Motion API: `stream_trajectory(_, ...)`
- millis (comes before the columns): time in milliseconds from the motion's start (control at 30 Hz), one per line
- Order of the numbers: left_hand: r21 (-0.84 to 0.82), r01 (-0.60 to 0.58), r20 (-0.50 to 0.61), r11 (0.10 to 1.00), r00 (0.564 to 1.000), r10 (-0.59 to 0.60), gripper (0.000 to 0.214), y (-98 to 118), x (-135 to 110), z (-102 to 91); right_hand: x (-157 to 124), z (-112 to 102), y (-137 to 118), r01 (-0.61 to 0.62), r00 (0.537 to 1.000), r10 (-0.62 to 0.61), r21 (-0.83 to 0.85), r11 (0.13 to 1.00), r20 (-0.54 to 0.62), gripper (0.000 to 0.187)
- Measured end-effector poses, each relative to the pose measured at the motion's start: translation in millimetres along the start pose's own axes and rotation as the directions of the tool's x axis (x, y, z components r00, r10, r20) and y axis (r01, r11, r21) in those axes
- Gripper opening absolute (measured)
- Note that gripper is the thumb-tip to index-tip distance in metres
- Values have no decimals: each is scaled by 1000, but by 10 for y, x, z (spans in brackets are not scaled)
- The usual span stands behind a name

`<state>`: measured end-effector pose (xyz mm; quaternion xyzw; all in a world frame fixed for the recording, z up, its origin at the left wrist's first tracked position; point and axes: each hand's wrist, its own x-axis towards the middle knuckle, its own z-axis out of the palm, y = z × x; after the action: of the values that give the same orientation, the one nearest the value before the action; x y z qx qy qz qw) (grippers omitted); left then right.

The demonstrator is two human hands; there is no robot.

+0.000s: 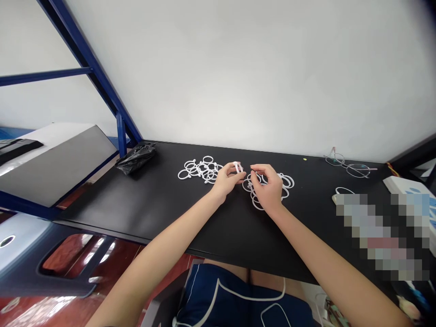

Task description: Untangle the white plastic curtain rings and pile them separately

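A small white ring [238,167] is pinched between the thumb and fingertips of the left hand [225,180], held just above the black table [163,204] near its middle, toward the wall side. The right hand [269,187] rests just beside it, fingers curled down onto a loose pile of white rings [286,182]; whether it actually grips one I cannot tell. A second heap of white rings [199,169] lies just left of the left hand, touching nothing else. The rings in both heaps overlap too much to count, so two piles and one ring in hand is all I can say. Farther left, near the table's back corner, sits one crumpled black plastic bag [136,157], well apart from the rings. Off to the right, by the wall, lies one pair of glasses [347,165], and a thin white cord [342,191] curls nearer the front beside a blurred patch. Nothing stands between the two hands, and the broad stretch of tabletop between the piles and the near edge is bare except for the forearms crossing it. A blue metal frame [119,122] rises at the table's left end, with a grey slanted board [57,163] beyond it. The white wall closes off the far edge.
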<state>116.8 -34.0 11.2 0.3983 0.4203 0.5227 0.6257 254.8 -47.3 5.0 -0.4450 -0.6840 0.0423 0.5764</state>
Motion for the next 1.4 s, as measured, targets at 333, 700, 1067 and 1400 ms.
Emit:
stream_trajectory(333,-419,85,-196,904,964,-181,26,-56,79,-84,-2,12,47,19,998,-18,-19,1000,52,10)
stream_trajectory(700,-462,111,-182,880,959,-216,40,3,41,-89,-65,65,169,21,946,46,-204,979,320,14)
stream_trajectory(1067,-295,161,-124,942,971,-204,28,-22,27,-56,-62,57,174,-14,918,100,-222,975,384,24)
stream_trajectory(1400,-273,171,-119,947,970,-210,23,8,14,-32,-43,40,154,-23,928,93,-194,981,359,26)
